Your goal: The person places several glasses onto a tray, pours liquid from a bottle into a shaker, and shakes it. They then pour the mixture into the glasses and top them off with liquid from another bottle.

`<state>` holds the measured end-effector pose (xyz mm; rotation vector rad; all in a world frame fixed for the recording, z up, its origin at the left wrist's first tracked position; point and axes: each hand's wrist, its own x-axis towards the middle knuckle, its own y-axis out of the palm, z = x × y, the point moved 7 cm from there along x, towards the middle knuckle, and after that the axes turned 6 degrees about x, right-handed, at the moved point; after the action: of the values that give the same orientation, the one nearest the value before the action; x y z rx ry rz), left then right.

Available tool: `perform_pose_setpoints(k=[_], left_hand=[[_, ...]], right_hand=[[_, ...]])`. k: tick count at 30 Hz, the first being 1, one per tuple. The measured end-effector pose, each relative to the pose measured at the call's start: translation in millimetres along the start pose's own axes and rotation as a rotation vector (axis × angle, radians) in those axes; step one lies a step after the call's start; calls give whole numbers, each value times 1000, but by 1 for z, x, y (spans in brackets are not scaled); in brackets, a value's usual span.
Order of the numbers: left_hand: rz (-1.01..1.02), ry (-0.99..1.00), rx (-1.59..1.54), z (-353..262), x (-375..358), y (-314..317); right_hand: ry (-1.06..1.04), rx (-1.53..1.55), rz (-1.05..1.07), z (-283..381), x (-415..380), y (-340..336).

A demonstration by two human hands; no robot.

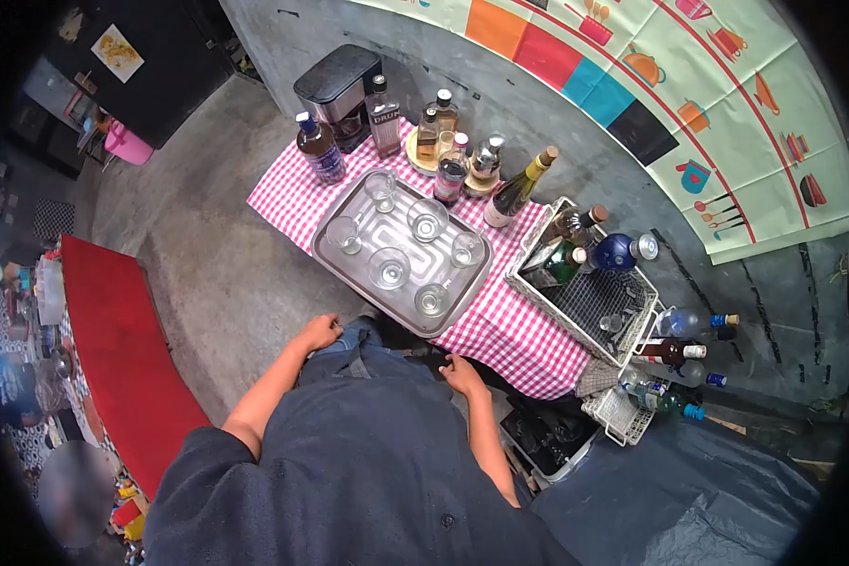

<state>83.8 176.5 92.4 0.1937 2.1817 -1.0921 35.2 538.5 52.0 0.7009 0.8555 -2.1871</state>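
My left hand hangs low in front of my body, by the tray's near left side, loosely bent and holding nothing. My right hand is beside the tablecloth's near edge, relaxed, its fingers slightly apart and nothing in them. Neither hand touches the grey metal tray on the table. Several clear glasses stand on it, among them a wide-bowled glass, another bowl-shaped glass, a glass at the far corner and a small glass near the front.
A pink checked tablecloth covers the table. Behind the tray are a dark appliance, several bottles, including a yellow-necked bottle, and a cocktail shaker. A white wire basket holds bottles at right. A red surface lies left.
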Motion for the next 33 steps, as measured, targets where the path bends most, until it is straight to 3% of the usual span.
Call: perform_pose_setpoints(k=[11, 13, 21, 31, 33], left_hand=[[93, 103, 96, 20, 56, -51], [107, 134, 124, 17, 69, -76], [429, 305, 187, 52, 120, -139], [576, 454, 225, 64, 147, -193], [495, 500, 181, 51, 151, -204]], right_hand=[[53, 107, -152, 22, -1, 16], [39, 259, -177, 40, 3, 27], [203, 270, -268, 121, 22, 82], [175, 228, -328, 212, 36, 121], [198, 245, -317, 220, 33, 121]])
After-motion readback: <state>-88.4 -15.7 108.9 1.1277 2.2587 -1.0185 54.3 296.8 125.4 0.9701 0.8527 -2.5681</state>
